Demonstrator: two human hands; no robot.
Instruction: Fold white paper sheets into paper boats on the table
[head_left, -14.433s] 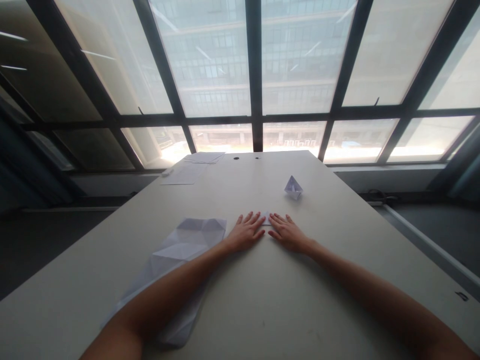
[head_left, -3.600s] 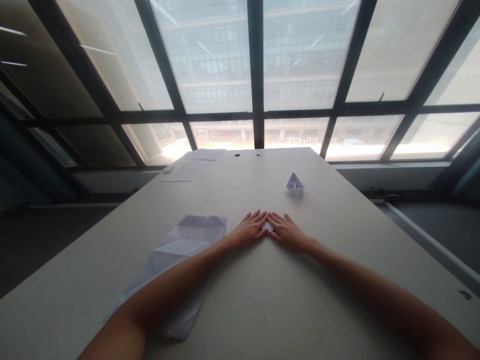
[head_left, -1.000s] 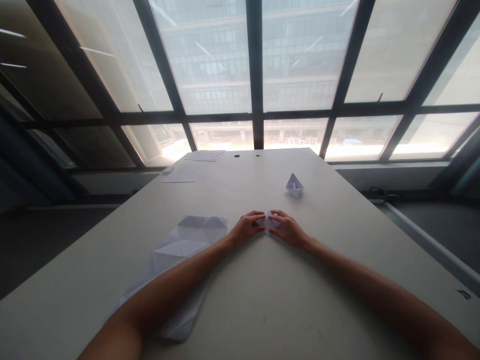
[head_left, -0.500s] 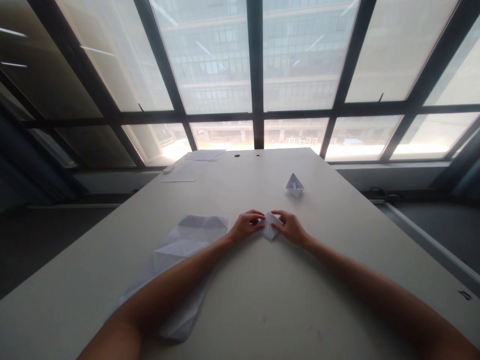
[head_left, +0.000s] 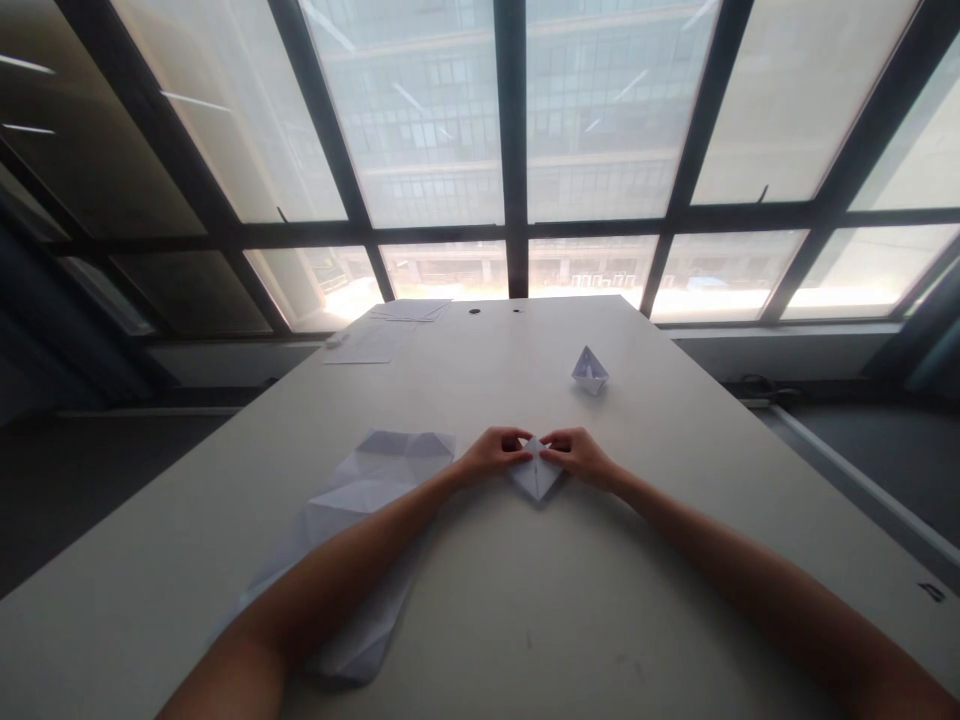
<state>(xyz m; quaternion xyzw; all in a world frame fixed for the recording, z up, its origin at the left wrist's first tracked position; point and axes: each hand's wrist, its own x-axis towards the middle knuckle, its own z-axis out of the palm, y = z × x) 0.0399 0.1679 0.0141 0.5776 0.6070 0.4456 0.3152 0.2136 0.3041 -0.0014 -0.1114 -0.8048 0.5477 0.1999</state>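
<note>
A small folded white paper, diamond-shaped with a seam down its middle, is held just above or on the table at the centre. My left hand pinches its upper left side between thumb and fingers. On the upper right side, my right hand pinches it the same way. The fingertips of both hands are close together near the top point. Beyond my right hand stands a folded paper boat.
A large creased sheet of paper lies at the left, partly under my left forearm. Flat white sheets rest at the far left of the white table. Two small round holes are near its far edge, before the windows.
The folded paper has turned and shifted slightly towards me, showing more of its lower point. Both hands have drawn nearer each other at its top.
</note>
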